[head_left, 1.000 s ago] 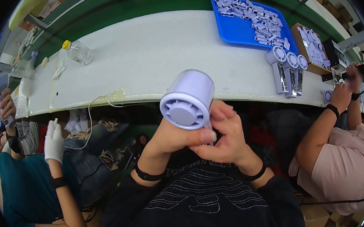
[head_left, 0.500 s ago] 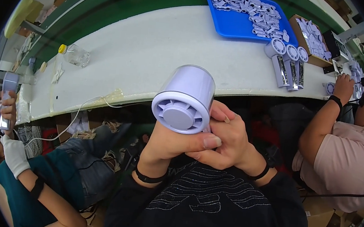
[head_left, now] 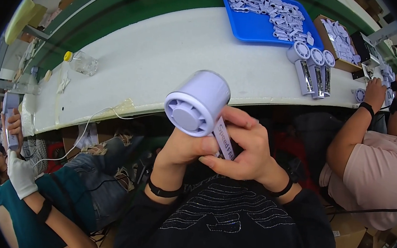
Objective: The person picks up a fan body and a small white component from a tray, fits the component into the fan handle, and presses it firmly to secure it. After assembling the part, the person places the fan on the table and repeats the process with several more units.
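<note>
A pale lavender handheld fan (head_left: 206, 93) is held up over the table's near edge, its round vented head tilted toward the lower left. My left hand (head_left: 184, 146) is closed around the fan just below the head, with the thumb across the front. My right hand (head_left: 246, 145) grips the handle from the other side, its thumb and fingers along the edges. Between the hands a strip of the handle with printed lettering shows. The rest of the handle is hidden by my fingers.
On the white table (head_left: 158, 48) stand three similar fans (head_left: 306, 77) with open handles. Behind them are a blue tray (head_left: 245, 30) of small parts and a carton (head_left: 324, 28) of lavender pieces. A yellow-capped bottle (head_left: 84, 62) lies left. Co-workers sit on both sides.
The fan has turned and shifted slightly left, bringing the lettered handle into view. My right thumb and fingers have spread apart along the handle. At left, a co-worker's gloved hand has moved.
</note>
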A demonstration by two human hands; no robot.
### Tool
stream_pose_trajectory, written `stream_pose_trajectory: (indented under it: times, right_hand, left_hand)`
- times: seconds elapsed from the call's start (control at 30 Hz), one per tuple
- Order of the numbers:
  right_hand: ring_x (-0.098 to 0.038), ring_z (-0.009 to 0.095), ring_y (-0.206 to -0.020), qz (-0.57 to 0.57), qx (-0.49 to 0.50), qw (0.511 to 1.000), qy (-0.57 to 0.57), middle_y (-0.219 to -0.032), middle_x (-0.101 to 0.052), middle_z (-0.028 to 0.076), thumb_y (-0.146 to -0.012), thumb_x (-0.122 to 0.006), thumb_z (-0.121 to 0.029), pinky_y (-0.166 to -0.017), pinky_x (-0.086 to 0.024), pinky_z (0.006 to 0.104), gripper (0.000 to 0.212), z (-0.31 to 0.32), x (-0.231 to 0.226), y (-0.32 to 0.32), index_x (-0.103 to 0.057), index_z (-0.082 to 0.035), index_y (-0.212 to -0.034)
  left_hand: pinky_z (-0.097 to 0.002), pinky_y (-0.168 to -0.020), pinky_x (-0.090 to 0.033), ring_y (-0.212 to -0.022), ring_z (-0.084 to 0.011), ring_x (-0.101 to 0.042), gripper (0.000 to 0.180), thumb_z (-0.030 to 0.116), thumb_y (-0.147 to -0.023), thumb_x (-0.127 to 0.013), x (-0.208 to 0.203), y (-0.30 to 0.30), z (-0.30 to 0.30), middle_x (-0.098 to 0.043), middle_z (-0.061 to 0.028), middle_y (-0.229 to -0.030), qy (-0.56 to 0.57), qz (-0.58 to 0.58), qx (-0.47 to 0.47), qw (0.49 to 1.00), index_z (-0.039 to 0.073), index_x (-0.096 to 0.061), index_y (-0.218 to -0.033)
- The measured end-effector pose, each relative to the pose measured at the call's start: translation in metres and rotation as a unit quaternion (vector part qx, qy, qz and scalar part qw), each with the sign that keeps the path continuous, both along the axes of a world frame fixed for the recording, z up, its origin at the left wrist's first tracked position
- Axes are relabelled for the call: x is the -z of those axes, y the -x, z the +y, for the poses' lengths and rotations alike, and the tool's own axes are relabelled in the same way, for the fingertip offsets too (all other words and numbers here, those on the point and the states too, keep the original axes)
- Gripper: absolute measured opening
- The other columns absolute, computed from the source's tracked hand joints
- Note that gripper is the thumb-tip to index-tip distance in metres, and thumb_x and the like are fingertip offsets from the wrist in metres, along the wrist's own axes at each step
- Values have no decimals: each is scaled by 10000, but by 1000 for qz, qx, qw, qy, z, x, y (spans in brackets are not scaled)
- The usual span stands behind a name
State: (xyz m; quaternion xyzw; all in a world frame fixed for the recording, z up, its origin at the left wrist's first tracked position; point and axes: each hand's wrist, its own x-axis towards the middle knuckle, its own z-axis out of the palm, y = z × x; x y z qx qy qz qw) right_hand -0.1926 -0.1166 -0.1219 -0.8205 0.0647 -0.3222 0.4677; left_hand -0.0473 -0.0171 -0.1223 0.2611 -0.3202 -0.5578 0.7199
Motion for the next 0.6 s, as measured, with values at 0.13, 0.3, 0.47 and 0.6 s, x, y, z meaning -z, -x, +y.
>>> stream_pose_trajectory:
  times: [0.13,0.3,0.47,0.6]
  right_hand:
    - [-733,270,-649,41,-3,998,-40,-782,-734,139,-761,-935,-316,-624,-562,342,419,-3,-1,-3,-752,19,-932]
    - [-718,263,-632,188,-96,977,-26,-737,-717,142,-872,-870,-337,-627,-553,330,384,-18,-14,-12,-759,18,-968]
    - [-736,233,-713,210,177,955,-110,-802,-755,157,-1012,-749,-382,-701,-569,318,430,-121,-12,-37,-778,43,-1070]
    - [-782,372,-934,226,340,900,154,-1010,-803,204,-949,-770,-245,-866,-616,450,317,-238,6,-93,-792,-4,-1154]
  left_hand:
    - [-419,-1020,-568,-1159,-316,-721,614,403,-923,-838,-1,4,-4,-739,-212,-1284,-16,88,-38,995,-89,-698,-1263]
    - [-433,-1016,-578,-1139,-317,-736,750,515,-911,-819,20,-24,9,-756,-234,-1239,-78,-131,-111,982,-110,-673,-1298]
    - [-326,-895,-579,-996,-216,-754,516,359,-933,-820,25,-118,6,-808,-172,-1078,-268,-199,-343,878,-99,-758,-1162]
    - [-324,-841,-577,-970,-182,-750,532,359,-922,-833,15,-188,11,-806,-174,-1058,-415,-339,-355,766,-90,-743,-1194]
